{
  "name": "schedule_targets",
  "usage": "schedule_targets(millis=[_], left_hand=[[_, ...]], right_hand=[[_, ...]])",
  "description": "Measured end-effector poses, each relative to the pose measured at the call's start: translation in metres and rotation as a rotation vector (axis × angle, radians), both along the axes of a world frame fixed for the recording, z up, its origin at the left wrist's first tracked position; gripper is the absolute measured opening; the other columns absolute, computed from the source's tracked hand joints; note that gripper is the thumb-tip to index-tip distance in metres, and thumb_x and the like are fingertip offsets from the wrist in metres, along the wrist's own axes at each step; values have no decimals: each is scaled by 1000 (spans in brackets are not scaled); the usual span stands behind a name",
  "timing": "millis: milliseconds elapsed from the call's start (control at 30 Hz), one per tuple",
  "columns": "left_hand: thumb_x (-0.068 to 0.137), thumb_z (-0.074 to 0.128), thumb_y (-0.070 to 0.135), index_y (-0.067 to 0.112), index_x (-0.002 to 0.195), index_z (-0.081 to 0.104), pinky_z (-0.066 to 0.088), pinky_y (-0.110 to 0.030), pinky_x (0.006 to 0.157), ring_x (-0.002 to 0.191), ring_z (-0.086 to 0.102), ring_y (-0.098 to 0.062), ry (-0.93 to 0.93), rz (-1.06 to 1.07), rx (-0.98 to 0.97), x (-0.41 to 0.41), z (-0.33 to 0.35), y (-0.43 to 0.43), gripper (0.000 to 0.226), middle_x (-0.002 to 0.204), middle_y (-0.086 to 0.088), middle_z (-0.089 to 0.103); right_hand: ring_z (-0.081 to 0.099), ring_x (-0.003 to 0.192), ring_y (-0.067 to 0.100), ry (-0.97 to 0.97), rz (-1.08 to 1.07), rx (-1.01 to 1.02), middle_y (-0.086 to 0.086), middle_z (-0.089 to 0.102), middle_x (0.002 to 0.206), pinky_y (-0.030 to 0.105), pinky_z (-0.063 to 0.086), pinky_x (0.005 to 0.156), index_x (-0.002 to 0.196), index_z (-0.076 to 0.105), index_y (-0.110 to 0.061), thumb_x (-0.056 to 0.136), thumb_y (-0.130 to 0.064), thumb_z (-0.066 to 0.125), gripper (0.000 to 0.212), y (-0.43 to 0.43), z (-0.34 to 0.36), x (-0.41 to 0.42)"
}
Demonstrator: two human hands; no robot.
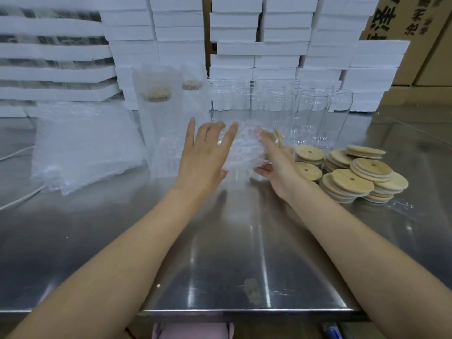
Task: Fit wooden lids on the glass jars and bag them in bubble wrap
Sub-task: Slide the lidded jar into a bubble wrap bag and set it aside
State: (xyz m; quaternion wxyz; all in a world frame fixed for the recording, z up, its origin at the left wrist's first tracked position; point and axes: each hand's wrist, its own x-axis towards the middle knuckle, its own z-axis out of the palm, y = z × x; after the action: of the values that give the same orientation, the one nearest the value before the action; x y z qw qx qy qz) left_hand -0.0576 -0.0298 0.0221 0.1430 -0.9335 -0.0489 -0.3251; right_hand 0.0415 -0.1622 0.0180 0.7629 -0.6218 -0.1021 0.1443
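Note:
A glass jar with a wooden lid, partly inside a bubble wrap bag, lies on its side at the middle of the steel table. My left hand rests on the bag's left end with straight, spread fingers. My right hand grips the jar's lidded end, thumb underneath. Two bagged, lidded jars stand upright at the left behind. Several bare glass jars stand in rows behind my hands. Wooden lids lie in loose stacks at the right.
A pile of flat bubble wrap bags lies at the left. White foam trays are stacked along the back, with cardboard boxes at the far right. A white cable runs along the left side.

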Motion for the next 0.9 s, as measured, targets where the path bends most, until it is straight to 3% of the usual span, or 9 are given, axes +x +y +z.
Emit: schedule_targets(millis=[67,200,300,433,533,600,700,800,900], left_hand=[[61,88,32,13,148,35,14,-55,118,126,46,-33,-35,-9,53,1,1,-1,103,136,-14,49],[52,90,33,11,144,40,17,-58,116,117,52,-33,-87,6,112,2,2,-5,107,127,-14,55],[59,86,29,9,148,32,11,-55,117,118,51,-32,-44,29,107,1,1,-10,106,128,-12,53],[78,71,28,6,152,21,4,-53,118,121,48,-31,0,34,65,2,-2,-11,91,131,-13,50],[82,65,22,6,152,19,9,-50,119,120,47,-32,-12,13,71,3,-3,-12,85,131,-14,50],[81,66,23,8,152,20,13,-47,118,123,47,-31,-40,-7,39,4,-3,-12,86,133,-14,49],[77,71,40,9,152,20,18,-42,115,125,46,-28,-117,-45,-92,5,2,-7,96,134,-11,50],[68,74,57,3,150,23,32,-38,106,118,52,-28,-254,-91,-313,4,12,-2,111,129,-10,57],[63,77,57,2,150,22,35,-34,101,115,50,-23,-328,-170,-532,3,14,-2,117,129,-8,58]], right_hand=[[70,97,21,-6,43,-39,6,66,114,40,57,89,125,40,-23,76,-56,74,68,6,-5,-4],[71,100,17,-119,257,-69,0,71,114,33,53,84,126,58,-29,80,-61,64,56,7,-6,-5],[68,107,16,-155,318,-75,1,64,126,31,51,85,130,57,-31,76,-63,56,62,11,-11,-6],[70,96,10,-218,393,-118,-4,74,99,25,51,81,110,65,-33,84,-63,41,46,18,-17,-10],[69,97,11,-216,446,-81,-6,73,95,30,48,87,106,65,-32,89,-63,38,44,18,-20,-7],[65,100,12,-222,474,-63,-6,70,99,36,49,93,109,63,-28,86,-68,41,51,17,-20,-4],[63,111,17,-222,509,-14,-5,67,120,48,46,104,119,61,-38,75,-81,51,62,16,-12,-2],[63,100,12,-318,465,21,-7,65,122,38,55,88,126,56,-38,61,-81,66,79,9,-1,-3],[59,83,3,-586,291,-104,-4,60,114,23,49,75,115,59,-35,72,-50,78,50,-2,2,-1]])
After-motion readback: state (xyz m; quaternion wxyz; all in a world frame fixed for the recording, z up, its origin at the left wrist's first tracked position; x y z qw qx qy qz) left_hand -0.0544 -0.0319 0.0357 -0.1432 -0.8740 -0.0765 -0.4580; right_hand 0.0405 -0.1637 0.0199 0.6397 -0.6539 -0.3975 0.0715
